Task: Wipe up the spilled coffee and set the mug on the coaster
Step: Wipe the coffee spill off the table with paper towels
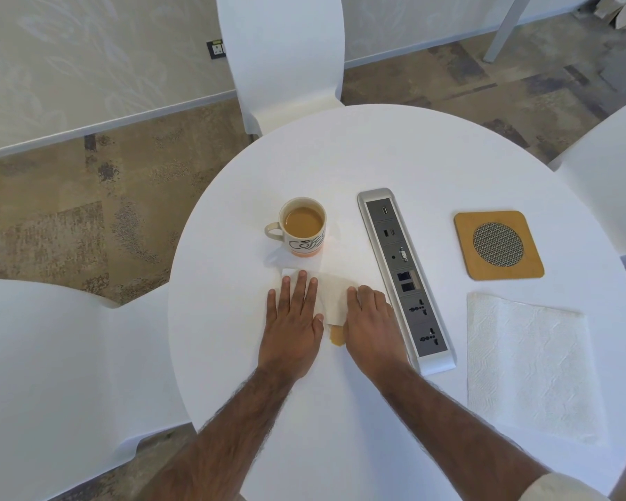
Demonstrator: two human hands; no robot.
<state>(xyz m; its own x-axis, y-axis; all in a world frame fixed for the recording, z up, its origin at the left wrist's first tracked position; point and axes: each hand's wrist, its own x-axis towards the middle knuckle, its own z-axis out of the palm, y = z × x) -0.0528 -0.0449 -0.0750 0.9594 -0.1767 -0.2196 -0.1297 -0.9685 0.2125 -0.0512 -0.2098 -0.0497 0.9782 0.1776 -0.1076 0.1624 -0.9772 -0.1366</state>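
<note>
Coffee spill (337, 338) peeks past the towel (331, 294), so we press left hand (293, 320) and right hand (373, 320) flat, soaking it.

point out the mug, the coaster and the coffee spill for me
mug (306, 244), head view, on its printed outer wall
coaster (498, 245), head view, on its round mesh middle
coffee spill (337, 336), head view, on the middle of the brown patch
</note>
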